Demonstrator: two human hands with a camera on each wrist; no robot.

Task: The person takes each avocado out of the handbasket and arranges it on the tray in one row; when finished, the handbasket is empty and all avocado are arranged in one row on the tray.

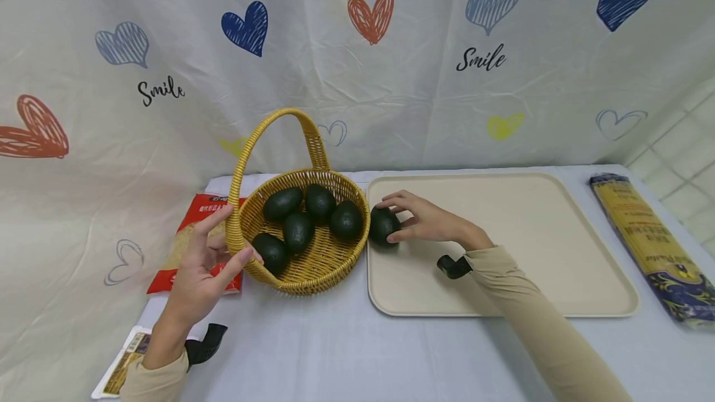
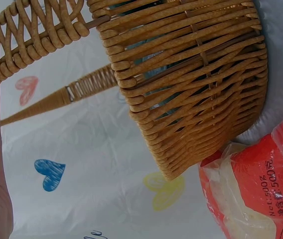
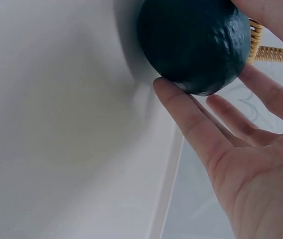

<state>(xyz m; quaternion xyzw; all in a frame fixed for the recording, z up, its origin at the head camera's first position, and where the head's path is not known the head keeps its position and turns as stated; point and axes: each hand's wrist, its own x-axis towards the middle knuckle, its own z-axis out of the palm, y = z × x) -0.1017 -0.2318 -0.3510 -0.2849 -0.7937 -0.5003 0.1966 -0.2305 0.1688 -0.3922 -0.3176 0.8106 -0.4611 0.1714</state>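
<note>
A person in tan sleeves works at a white-covered tabletop (image 1: 313, 346), a black wrist mount (image 1: 204, 345) strapped at each cuff. Closest to the camera, a white packet (image 1: 127, 361) with a brown and gold print lies at the tabletop's near left corner, partly covered by the left sleeve. The left hand (image 1: 197, 272), partly curled, holds the foot of a yellow wicker basket's handle (image 1: 287, 111), thumb against the outer side near the rim. Toward the right of the tabletop, a cream tray (image 1: 530, 247) stretches back to near the far edge. At the tray's left rim, the right hand (image 1: 427, 222) holds a dark green avocado (image 1: 383, 226) between thumb and fingers, spread as wide as the fruit; whether the fruit touches the tray cannot be told. Just beside it, left of the tabletop's middle, the basket (image 1: 324, 283) stands upright with five more avocados (image 1: 298, 232) inside. A red packet (image 1: 220, 203) lies behind the left hand by the tabletop's left edge, and a long yellow and blue packet (image 1: 650, 241) slants along the right edge. Beyond the far edge hangs a white backdrop (image 1: 424, 79) printed with hearts and the word "Smile."
</note>
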